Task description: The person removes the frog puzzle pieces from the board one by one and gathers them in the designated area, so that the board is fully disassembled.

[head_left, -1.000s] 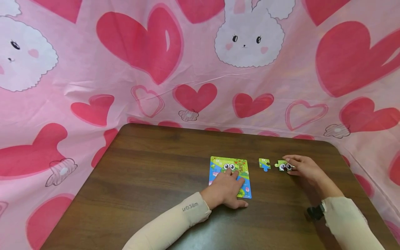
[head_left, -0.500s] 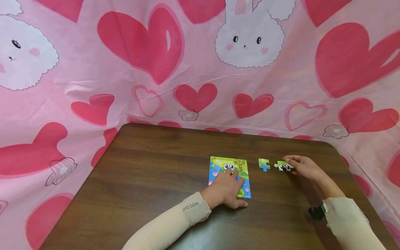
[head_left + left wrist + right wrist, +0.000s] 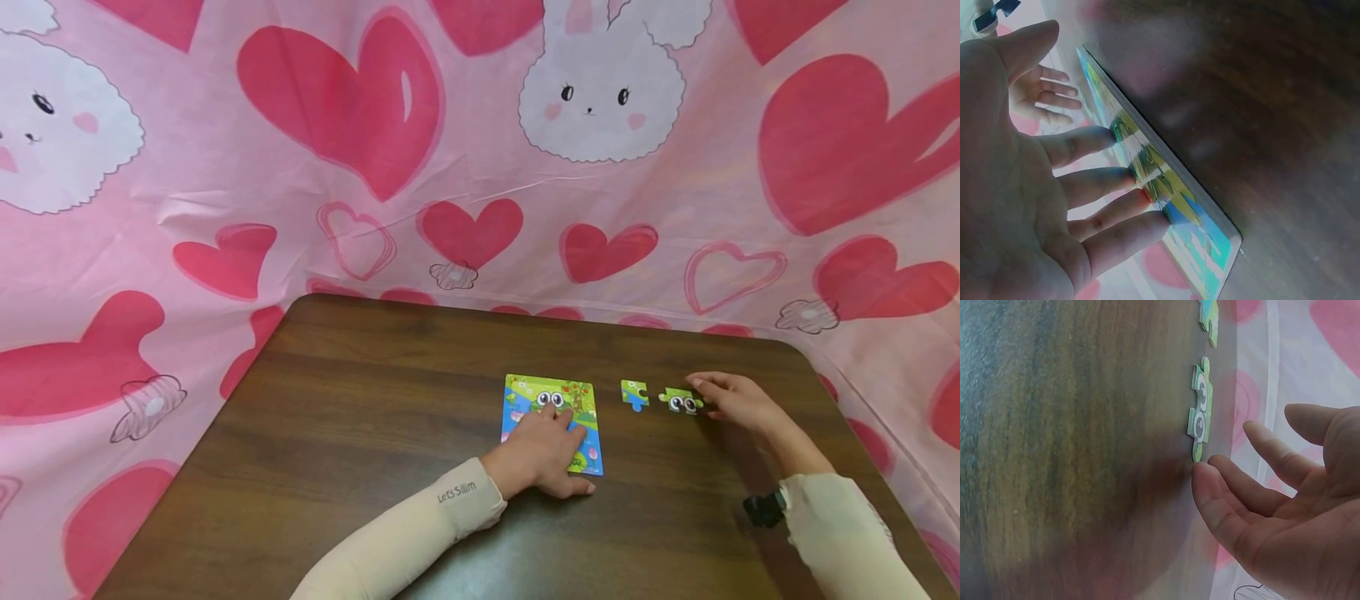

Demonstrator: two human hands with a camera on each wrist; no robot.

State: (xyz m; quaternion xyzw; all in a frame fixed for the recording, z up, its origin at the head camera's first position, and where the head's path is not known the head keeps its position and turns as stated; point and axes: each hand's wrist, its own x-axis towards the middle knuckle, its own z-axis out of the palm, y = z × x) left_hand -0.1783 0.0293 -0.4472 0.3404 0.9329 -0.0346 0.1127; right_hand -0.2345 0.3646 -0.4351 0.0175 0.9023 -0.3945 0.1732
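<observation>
My left hand [image 3: 543, 454] lies with straight, spread fingers on a square frog picture puzzle board [image 3: 585, 400], its fingertips touching the printed surface. The left wrist view shows the board [image 3: 1175, 197] side-on under those fingertips. A jigsaw piece with two big eyes [image 3: 681, 402] lies on the table to the right. Beside that piece's right end is my right hand [image 3: 738, 404], loosely bent and holding nothing. In the right wrist view the eyed piece [image 3: 1200, 412] ends right by the fingertips of the right hand [image 3: 1285, 506].
A blue and green jigsaw piece [image 3: 634, 394] lies between the board and the eyed piece. Everything rests on a dark wooden table [image 3: 360, 433]. A pink cloth with hearts and rabbits [image 3: 480, 167] hangs behind and beside it.
My right hand has let go of the eyed piece and drawn slightly off its right end; the piece now lies fully in view. My left hand has stayed on the board.
</observation>
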